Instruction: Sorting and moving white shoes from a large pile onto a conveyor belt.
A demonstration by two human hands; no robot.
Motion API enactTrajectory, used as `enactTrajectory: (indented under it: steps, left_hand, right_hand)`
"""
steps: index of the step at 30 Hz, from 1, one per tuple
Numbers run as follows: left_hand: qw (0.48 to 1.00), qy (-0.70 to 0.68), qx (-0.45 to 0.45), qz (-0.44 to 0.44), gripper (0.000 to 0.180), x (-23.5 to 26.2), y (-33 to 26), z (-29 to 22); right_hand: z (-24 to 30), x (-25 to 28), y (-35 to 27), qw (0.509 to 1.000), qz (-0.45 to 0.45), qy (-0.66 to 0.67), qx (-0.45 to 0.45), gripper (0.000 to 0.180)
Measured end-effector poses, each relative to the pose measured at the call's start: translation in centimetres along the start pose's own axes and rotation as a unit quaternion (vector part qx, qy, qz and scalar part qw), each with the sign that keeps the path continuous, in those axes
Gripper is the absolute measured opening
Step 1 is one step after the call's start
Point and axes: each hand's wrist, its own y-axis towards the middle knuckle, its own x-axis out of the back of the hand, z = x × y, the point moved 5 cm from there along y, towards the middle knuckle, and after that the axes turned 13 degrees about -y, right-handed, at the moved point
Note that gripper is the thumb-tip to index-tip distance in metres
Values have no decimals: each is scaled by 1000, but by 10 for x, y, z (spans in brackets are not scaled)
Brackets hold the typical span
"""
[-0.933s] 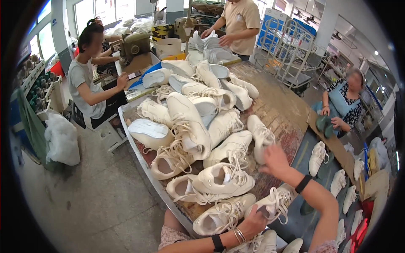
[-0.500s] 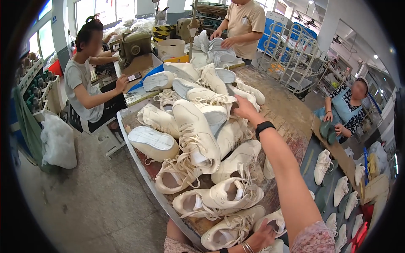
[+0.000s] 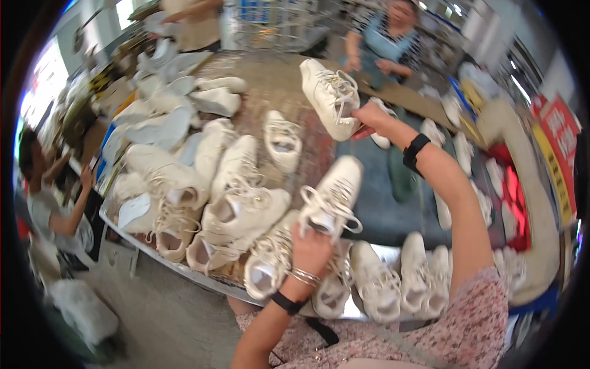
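My right hand (image 3: 373,119), reaching out over the dark conveyor belt (image 3: 369,212), grips a cream lace-up sneaker (image 3: 329,98) by its heel end, raised with the toe pointing away. Closer to me, my left hand (image 3: 312,251) has its fingers closed at the heel of a second cream sneaker (image 3: 340,184), also toe away, with loose laces. Left of it a heap of similar sneakers (image 3: 236,209) covers the wooden table. One lone sneaker (image 3: 283,141) stands on bare wood between the heap and the belt.
Several sneakers (image 3: 375,280) line the near edge, and more stand along the belt's right side. A green shoe-shaped piece (image 3: 401,172) lies on the belt. Across it sits a co-worker (image 3: 384,40); another person (image 3: 58,203) sits at the left, a third stands behind the table.
The view has swung right. My right hand has left the heap and now holds a sneaker over the belt. My left hand now holds a sneaker raised above the near edge.
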Motion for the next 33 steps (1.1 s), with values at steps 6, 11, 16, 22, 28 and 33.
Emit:
enactTrajectory:
  steps: [6,11,16,22,28,33]
  left_hand:
    - [997,31,-12,-62,25,-8,10,-22]
    - [995,80,-6,-55,27,-5,5,-29]
    - [994,108,4,-34,29,-6,5,-32]
    - [989,144,31,8,31,-16,8,-32]
    - [989,141,-2,-37,34,-14,8,-31]
    - [991,129,-11,-39,32,-11,2,-40]
  right_hand:
    - [-182,58,-72,988,-85,46,-120,33]
    - [-263,10,-98,977,-130,59,-157,24]
    - [-306,-6,-110,965,-183,51,-183,35]
    - [-256,-1,-147,931,-114,-346,-12,32]
    - [-182,-94,-254,808,-256,-265,459,34]
    - [-218,-166,-248,870,-73,-320,368,26]
